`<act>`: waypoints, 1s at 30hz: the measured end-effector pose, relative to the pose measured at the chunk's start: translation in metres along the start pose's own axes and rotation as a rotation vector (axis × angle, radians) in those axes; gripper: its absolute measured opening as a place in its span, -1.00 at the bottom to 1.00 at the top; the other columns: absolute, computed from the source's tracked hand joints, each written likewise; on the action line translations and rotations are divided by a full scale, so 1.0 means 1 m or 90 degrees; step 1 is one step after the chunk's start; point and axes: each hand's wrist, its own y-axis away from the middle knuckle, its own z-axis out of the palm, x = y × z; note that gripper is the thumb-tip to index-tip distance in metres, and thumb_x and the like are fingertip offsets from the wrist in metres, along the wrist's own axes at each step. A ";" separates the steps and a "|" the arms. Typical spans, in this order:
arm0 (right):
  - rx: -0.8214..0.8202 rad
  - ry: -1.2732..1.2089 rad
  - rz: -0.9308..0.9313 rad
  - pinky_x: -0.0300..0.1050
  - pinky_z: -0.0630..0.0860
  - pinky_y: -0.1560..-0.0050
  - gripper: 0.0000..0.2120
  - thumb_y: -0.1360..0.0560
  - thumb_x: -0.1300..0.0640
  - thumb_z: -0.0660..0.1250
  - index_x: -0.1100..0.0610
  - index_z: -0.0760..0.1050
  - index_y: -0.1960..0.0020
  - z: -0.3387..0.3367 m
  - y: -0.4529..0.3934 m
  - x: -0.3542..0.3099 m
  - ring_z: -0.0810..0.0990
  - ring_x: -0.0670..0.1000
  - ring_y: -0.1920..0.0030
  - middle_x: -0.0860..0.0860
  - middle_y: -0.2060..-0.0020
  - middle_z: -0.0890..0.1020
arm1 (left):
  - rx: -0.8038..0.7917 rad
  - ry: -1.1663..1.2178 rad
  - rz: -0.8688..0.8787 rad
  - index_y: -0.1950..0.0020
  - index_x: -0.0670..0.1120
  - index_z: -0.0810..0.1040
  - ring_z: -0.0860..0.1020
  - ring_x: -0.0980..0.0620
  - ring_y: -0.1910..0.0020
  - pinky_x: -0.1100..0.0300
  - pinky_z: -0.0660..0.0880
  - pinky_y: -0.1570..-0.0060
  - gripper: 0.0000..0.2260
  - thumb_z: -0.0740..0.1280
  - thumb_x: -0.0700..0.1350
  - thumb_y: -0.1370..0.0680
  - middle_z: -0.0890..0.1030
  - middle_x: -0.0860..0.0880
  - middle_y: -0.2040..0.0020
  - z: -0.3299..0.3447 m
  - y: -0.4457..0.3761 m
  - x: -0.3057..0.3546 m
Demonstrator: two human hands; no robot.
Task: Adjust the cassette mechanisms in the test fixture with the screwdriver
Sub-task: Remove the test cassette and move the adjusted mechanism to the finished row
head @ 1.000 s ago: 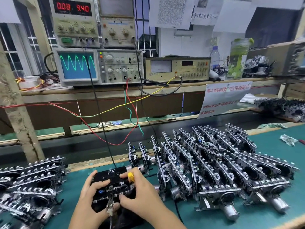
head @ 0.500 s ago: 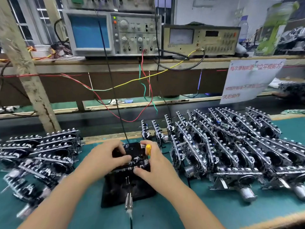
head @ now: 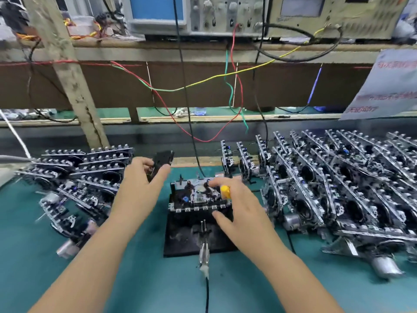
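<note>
On fixture (head: 198, 236), right fingers (head: 234, 213) gripping screwdriver (head: 225, 191), left fingers (head: 137, 188) pinching cassette (head: 161, 162).

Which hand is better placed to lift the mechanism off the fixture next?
Right, probably. The right hand already rests on the mechanism in the test fixture, with the yellow screwdriver tucked in its fingers. The left hand is off to the side, holding a black cassette.

Both forearms are showing bare all the way up, no sleeves reaching into view. The left hand (head: 137, 188) and right hand (head: 243, 213) aren't wearing gloves, rings or a watch either.
</note>
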 end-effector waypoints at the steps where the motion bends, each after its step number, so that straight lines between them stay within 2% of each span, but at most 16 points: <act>1: -0.016 0.014 -0.001 -0.17 0.33 -0.32 -0.53 -0.53 0.21 0.42 -0.06 0.38 -0.37 0.001 -0.002 -0.001 0.40 -0.12 -0.23 -0.20 -0.20 0.44 | -0.016 -0.079 -0.026 -0.14 0.00 0.40 0.51 -0.11 -0.06 0.05 0.35 0.02 -0.66 0.29 0.22 -0.57 0.51 -0.07 -0.13 0.000 0.004 -0.006; 4: -0.039 0.055 -0.007 -0.12 0.37 -0.22 -0.67 -0.54 0.20 0.41 0.04 0.43 -0.26 0.003 -0.008 -0.003 0.42 -0.02 -0.18 -0.07 -0.14 0.46 | -0.054 -0.347 0.000 -0.07 -0.08 0.39 0.52 -0.23 -0.11 -0.05 0.40 0.04 -0.65 0.15 0.22 -0.63 0.54 -0.15 -0.06 0.004 0.014 -0.015; 6: -0.046 0.054 -0.006 -0.04 0.41 -0.15 -0.72 -0.53 0.21 0.43 0.07 0.44 -0.18 0.003 -0.012 -0.005 0.43 0.00 -0.11 -0.04 -0.07 0.46 | -0.112 -0.445 0.002 -0.06 -0.09 0.36 0.53 -0.24 -0.13 -0.04 0.42 0.06 -0.66 0.08 0.19 -0.66 0.58 -0.17 -0.08 0.007 0.017 -0.013; 8: -0.056 0.035 -0.012 -0.03 0.40 -0.11 -0.74 -0.51 0.22 0.45 0.07 0.45 -0.12 -0.001 -0.015 -0.006 0.41 -0.03 -0.04 -0.09 0.01 0.45 | -0.217 -0.479 -0.028 -0.09 -0.10 0.36 0.53 -0.23 -0.16 -0.02 0.42 0.00 -0.70 0.06 0.13 -0.69 0.59 -0.19 -0.14 0.008 0.016 -0.011; 10: -0.057 -0.006 -0.013 -0.06 0.40 -0.06 -0.74 -0.51 0.22 0.46 -0.01 0.44 -0.05 -0.007 -0.020 -0.010 0.40 -0.08 0.03 -0.15 0.07 0.44 | -0.296 -0.499 -0.050 -0.15 -0.13 0.38 0.53 -0.24 -0.19 0.00 0.43 -0.06 -0.75 0.06 0.03 -0.71 0.59 -0.21 -0.18 0.005 0.016 -0.012; 12: -0.048 -0.051 -0.002 -0.03 0.44 -0.07 -0.61 -0.51 0.23 0.46 -0.18 0.32 0.09 -0.015 -0.028 -0.015 0.49 -0.05 0.01 -0.10 0.03 0.52 | -0.299 -0.493 -0.046 -0.16 -0.13 0.46 0.54 -0.22 -0.19 0.01 0.46 -0.11 -0.77 0.07 -0.06 -0.70 0.59 -0.20 -0.20 -0.004 0.016 -0.009; 14: -0.033 -0.085 0.014 0.04 0.49 -0.08 -0.54 -0.51 0.23 0.46 -0.17 0.22 0.16 -0.024 -0.036 -0.021 0.56 0.02 -0.01 -0.04 0.00 0.59 | -0.187 -0.405 0.015 -0.12 -0.03 0.55 0.57 -0.17 -0.11 0.02 0.47 -0.06 -0.76 0.09 -0.06 -0.68 0.63 -0.08 -0.16 -0.015 0.018 0.000; 16: 0.002 -0.114 0.012 0.01 0.49 -0.05 -0.56 -0.50 0.21 0.47 -0.12 0.22 0.15 -0.033 -0.042 -0.026 0.57 0.01 0.00 -0.10 0.02 0.62 | -0.070 -0.159 0.075 -0.03 0.16 0.55 0.60 -0.01 0.03 0.02 0.49 0.04 -0.79 0.13 0.13 -0.61 0.64 0.16 0.01 -0.024 0.025 0.021; 18: 0.051 -0.144 0.013 -0.05 0.46 0.03 -0.58 -0.48 0.20 0.50 -0.11 0.25 0.14 -0.048 -0.045 -0.030 0.56 -0.03 0.03 -0.13 0.05 0.63 | -0.119 0.100 0.077 -0.01 0.26 0.53 0.64 0.16 0.06 -0.01 0.59 0.06 -0.71 0.18 0.35 -0.45 0.66 0.26 0.09 -0.027 0.031 0.052; 19: 0.076 -0.158 0.023 -0.05 0.46 0.05 -0.56 -0.46 0.19 0.51 -0.12 0.24 0.15 -0.058 -0.046 -0.031 0.55 -0.03 0.05 -0.12 0.07 0.64 | -0.165 0.190 0.067 -0.04 0.29 0.54 0.65 0.20 0.02 0.03 0.60 0.03 -0.68 0.25 0.39 -0.40 0.65 0.28 0.07 -0.023 0.032 0.066; 21: 0.116 -0.165 0.055 -0.02 0.50 0.07 -0.53 -0.42 0.17 0.55 -0.10 0.23 0.17 -0.081 -0.046 -0.029 0.56 -0.01 0.10 -0.11 0.12 0.65 | -0.230 0.309 0.055 -0.14 0.30 0.52 0.63 0.21 -0.06 0.10 0.59 -0.02 -0.64 0.46 0.31 -0.39 0.65 0.26 0.04 -0.006 0.029 0.090; 22: 0.132 -0.149 0.067 -0.02 0.50 0.08 -0.52 -0.40 0.16 0.57 -0.09 0.23 0.18 -0.094 -0.045 -0.026 0.56 -0.03 0.13 -0.12 0.14 0.66 | -0.251 0.355 0.043 -0.20 0.24 0.53 0.63 0.20 -0.07 0.14 0.60 -0.02 -0.60 0.48 0.23 -0.41 0.65 0.21 0.03 0.004 0.026 0.103; 24: 0.155 -0.083 0.078 -0.01 0.51 0.08 -0.53 -0.39 0.14 0.57 -0.06 0.24 0.16 -0.123 -0.042 -0.017 0.55 -0.04 0.16 -0.12 0.16 0.67 | -0.298 0.411 0.029 -0.25 0.11 0.55 0.63 0.19 -0.08 0.19 0.62 -0.01 -0.66 0.42 0.08 -0.49 0.62 0.07 -0.08 0.025 0.022 0.132; 26: 0.183 -0.009 0.087 0.05 0.51 0.07 -0.55 -0.39 0.15 0.58 -0.02 0.26 0.11 -0.153 -0.037 -0.004 0.56 0.00 0.15 -0.12 0.16 0.66 | -0.348 0.418 0.056 -0.20 0.08 0.58 0.62 0.17 -0.07 0.11 0.61 -0.13 -0.78 0.39 0.00 -0.56 0.59 0.01 -0.14 0.047 0.019 0.163; 27: 0.204 0.026 0.091 0.06 0.52 0.09 -0.55 -0.39 0.17 0.58 -0.01 0.26 0.09 -0.167 -0.033 0.004 0.56 0.01 0.17 -0.12 0.16 0.66 | -0.367 0.415 0.085 -0.19 0.08 0.58 0.62 0.16 -0.05 0.05 0.59 -0.19 -0.80 0.39 0.01 -0.57 0.60 0.03 -0.11 0.058 0.019 0.180; 30: 0.300 0.147 0.120 0.05 0.51 0.11 -0.57 -0.38 0.23 0.57 0.00 0.32 0.03 -0.203 -0.019 0.036 0.55 0.03 0.18 -0.11 0.13 0.65 | -0.423 0.380 0.178 -0.35 0.08 0.53 0.59 0.09 -0.16 0.00 0.48 -0.32 -0.67 0.36 0.05 -0.59 0.59 0.10 -0.13 0.093 0.024 0.228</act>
